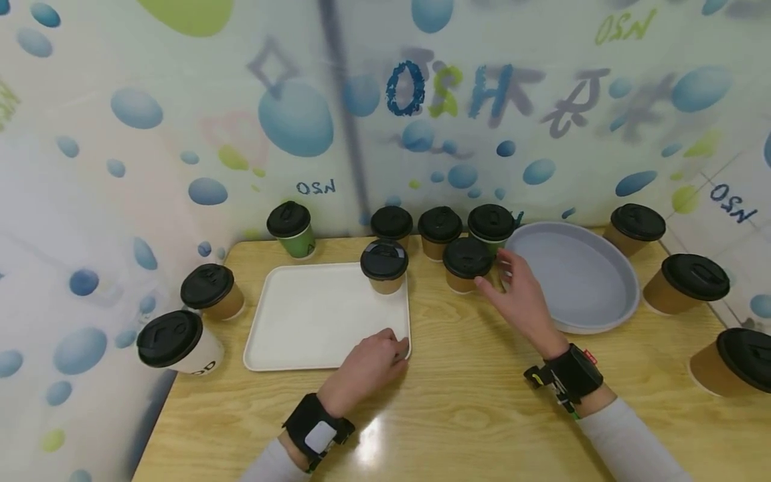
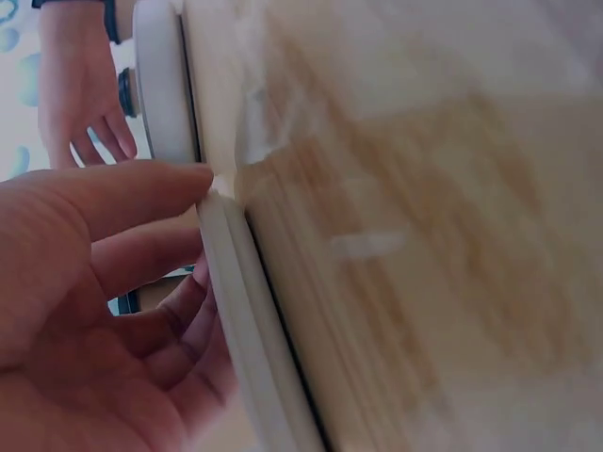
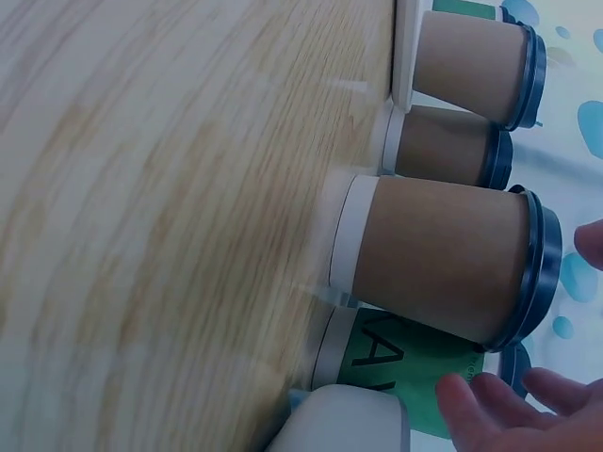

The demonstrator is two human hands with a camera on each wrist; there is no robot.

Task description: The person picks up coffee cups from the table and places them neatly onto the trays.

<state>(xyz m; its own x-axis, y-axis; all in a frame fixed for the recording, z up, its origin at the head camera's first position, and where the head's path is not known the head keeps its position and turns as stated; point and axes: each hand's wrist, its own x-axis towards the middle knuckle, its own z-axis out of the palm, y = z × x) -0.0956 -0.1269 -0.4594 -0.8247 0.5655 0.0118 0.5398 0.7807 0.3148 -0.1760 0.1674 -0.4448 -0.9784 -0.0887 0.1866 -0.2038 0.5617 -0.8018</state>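
Observation:
My left hand (image 1: 373,368) is at the near right corner of a white tray (image 1: 319,314); in the left wrist view its thumb and fingers pinch the tray's rim (image 2: 236,292). A brown paper cup with a black lid (image 1: 385,278) stands on the tray's far right part. My right hand (image 1: 521,301) is beside another lidded brown cup (image 3: 443,259), thumb and fingers spread about it. The right wrist view shows a gap between that cup and the fingertips (image 3: 457,400). Just behind it is a green lidded cup (image 3: 405,372).
A round grey basin (image 1: 572,274) lies right of my right hand. Two more brown cups (image 1: 440,231) (image 1: 391,224) stand along the back wall, with a green cup (image 1: 295,234) farther left. Other lidded cups line the table's left (image 1: 213,294) and right (image 1: 683,284) sides.

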